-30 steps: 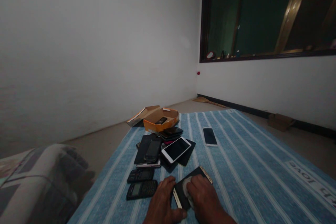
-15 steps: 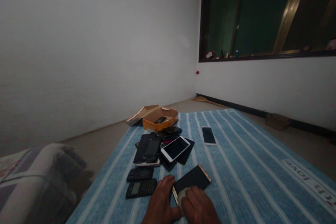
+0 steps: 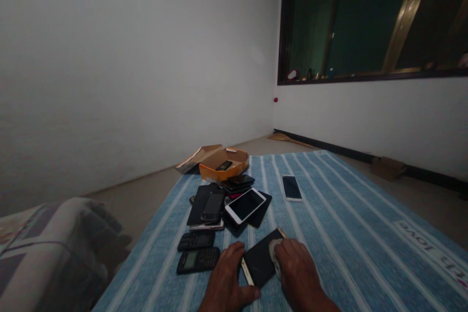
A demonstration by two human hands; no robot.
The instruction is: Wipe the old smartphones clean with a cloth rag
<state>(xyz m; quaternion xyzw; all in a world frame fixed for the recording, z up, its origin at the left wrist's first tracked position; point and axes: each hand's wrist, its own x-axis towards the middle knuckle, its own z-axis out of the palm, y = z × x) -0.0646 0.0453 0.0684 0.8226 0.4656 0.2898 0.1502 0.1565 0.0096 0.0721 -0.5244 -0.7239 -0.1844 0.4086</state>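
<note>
A black smartphone with a gold frame (image 3: 259,264) lies flat on the blue striped mat (image 3: 347,234) near the bottom edge. My left hand (image 3: 226,280) presses on its near left corner and side. My right hand (image 3: 298,270) holds a small pale cloth (image 3: 274,249) against the far end of the phone's screen. Just beyond lies a pile of phones (image 3: 228,204), topped by a white one (image 3: 244,205). Two black keypad phones (image 3: 197,251) sit side by side left of my left hand.
An open orange cardboard box (image 3: 224,165) with a small phone inside stands at the mat's far edge. A single white-framed phone (image 3: 292,188) lies apart, further right. A grey patterned bundle (image 3: 54,248) fills the lower left. White walls and a dark window (image 3: 369,19) close the corner.
My right hand with the cloth slid from the near end of the phone's screen up to its far end. My left hand stayed on the phone's near corner.
</note>
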